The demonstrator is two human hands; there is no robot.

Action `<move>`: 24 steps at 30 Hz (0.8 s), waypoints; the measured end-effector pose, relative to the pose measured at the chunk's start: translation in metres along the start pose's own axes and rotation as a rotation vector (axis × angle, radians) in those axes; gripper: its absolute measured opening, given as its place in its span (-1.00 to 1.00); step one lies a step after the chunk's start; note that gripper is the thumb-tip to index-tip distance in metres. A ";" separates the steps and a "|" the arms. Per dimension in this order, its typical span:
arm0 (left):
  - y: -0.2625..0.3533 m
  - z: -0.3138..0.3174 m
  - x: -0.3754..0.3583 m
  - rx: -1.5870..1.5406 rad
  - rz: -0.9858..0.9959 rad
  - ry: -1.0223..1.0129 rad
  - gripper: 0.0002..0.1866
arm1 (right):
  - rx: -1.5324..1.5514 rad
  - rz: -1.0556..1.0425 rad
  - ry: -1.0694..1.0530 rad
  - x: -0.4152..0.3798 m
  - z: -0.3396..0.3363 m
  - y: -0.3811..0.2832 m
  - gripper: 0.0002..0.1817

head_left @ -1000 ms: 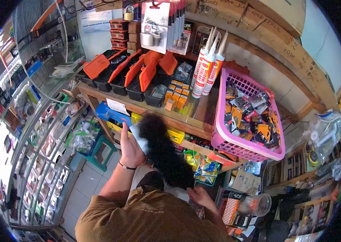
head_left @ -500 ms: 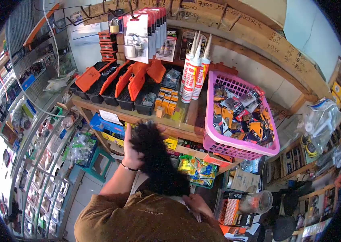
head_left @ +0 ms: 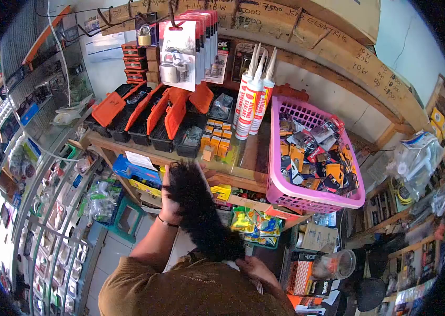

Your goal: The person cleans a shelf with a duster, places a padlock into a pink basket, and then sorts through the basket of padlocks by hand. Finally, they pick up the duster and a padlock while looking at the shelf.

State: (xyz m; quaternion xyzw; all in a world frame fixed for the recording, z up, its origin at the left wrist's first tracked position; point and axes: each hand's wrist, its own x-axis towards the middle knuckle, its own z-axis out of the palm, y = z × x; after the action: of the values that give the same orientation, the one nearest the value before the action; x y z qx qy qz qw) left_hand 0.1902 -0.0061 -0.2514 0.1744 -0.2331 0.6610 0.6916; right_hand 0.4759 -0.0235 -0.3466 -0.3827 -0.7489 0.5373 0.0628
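A fluffy black duster (head_left: 201,216) stretches across the middle of the view, from near the shelf edge down to my chest. My right hand (head_left: 256,269) is closed at its lower end, where the handle is hidden. My left hand (head_left: 170,203), with a thin band on its wrist, is raised beside the upper end. Its thumb shows left of the bristles and fingertips show on the right. A pale edge appears between them, but the duster covers most of whatever this hand grips.
Black bins (head_left: 162,142) with orange lids, small orange boxes (head_left: 214,139), silicone tubes (head_left: 251,105) and a pink basket (head_left: 317,195) of packets line the shelf. Padlock packs (head_left: 178,58) hang above. A glass case (head_left: 48,226) stands left; a clear jar (head_left: 338,264) lies right.
The view has tilted slightly. The duster's upper end has shifted a little left, and more of the pale edge shows beside it. Both hands keep nearly the same places.
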 end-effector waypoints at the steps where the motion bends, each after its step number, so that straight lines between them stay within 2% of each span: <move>1: -0.003 0.005 0.004 -0.008 -0.002 -0.003 -0.23 | 0.136 -0.047 0.112 -0.001 0.000 0.001 -0.50; 3: -0.008 0.010 0.009 0.590 0.140 0.627 -0.23 | 0.145 0.018 0.097 0.002 -0.001 0.010 -0.51; 4: -0.014 0.017 0.014 0.630 0.150 0.719 -0.23 | 0.162 0.076 0.078 0.003 0.000 0.015 -0.53; 5: -0.009 0.006 0.013 0.622 0.141 0.723 -0.23 | 0.164 0.087 0.084 0.002 -0.002 0.018 -0.53; 7: -0.002 -0.007 0.017 0.461 -0.060 0.225 -0.30 | -0.130 0.125 -0.190 0.001 -0.007 0.023 -0.53; 8: -0.002 -0.011 0.017 0.530 -0.099 0.200 -0.30 | -0.126 0.135 -0.183 0.001 -0.006 0.029 -0.53; 9: -0.009 0.000 0.022 0.520 -0.107 0.203 -0.30 | -0.044 0.138 -0.024 -0.001 -0.003 0.036 -0.51; 10: -0.016 0.011 0.025 0.473 -0.018 0.392 -0.30 | 0.036 0.142 0.134 -0.005 0.000 0.040 -0.48; 11: -0.021 0.015 0.025 0.422 0.072 0.581 -0.30 | 0.037 0.156 0.136 -0.009 0.002 0.040 -0.48; 12: -0.009 -0.008 0.017 0.203 0.029 0.493 -0.14 | 0.053 0.108 0.081 -0.012 0.004 0.038 -0.49; 13: -0.012 -0.010 0.022 0.194 0.026 0.496 -0.14 | 0.069 0.057 0.027 -0.013 0.004 0.018 -0.49; 14: -0.017 -0.012 0.032 0.121 -0.034 0.064 -0.15 | 0.069 0.095 -0.066 -0.017 0.000 -0.007 -0.50; 15: -0.019 -0.013 0.037 0.044 -0.090 -0.367 -0.17 | 0.069 0.101 -0.062 -0.019 0.000 -0.003 -0.50; 16: -0.020 -0.011 0.028 -0.060 -0.118 -0.203 -0.19 | 0.053 0.143 -0.031 -0.021 0.002 0.007 -0.49; 17: -0.023 -0.008 0.027 -0.067 -0.114 -0.207 -0.19 | 0.033 0.183 -0.002 -0.021 0.004 0.021 -0.48; 18: -0.026 0.001 0.026 0.194 -0.022 0.195 -0.17 | 0.185 0.027 0.159 -0.016 0.014 0.025 -0.44; 19: -0.029 0.006 0.024 0.451 0.074 0.601 -0.14 | 0.174 0.031 0.152 -0.018 0.011 0.028 -0.44; 21: -0.024 -0.010 0.018 0.440 0.092 0.583 -0.13 | -0.055 0.160 0.002 -0.023 0.003 0.022 -0.49; 22: -0.018 -0.016 0.013 0.422 0.001 0.448 -0.14 | 0.021 0.130 -0.127 -0.021 0.004 0.028 -0.50; 24: -0.009 -0.022 0.010 0.428 -0.134 0.201 -0.16 | 0.015 0.135 -0.068 -0.024 0.001 0.028 -0.49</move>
State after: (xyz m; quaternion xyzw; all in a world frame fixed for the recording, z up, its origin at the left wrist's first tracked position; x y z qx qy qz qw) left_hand 0.2012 0.0139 -0.2638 0.2650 -0.0057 0.6622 0.7009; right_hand 0.5065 -0.0361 -0.3635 -0.4133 -0.7192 0.5585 0.0037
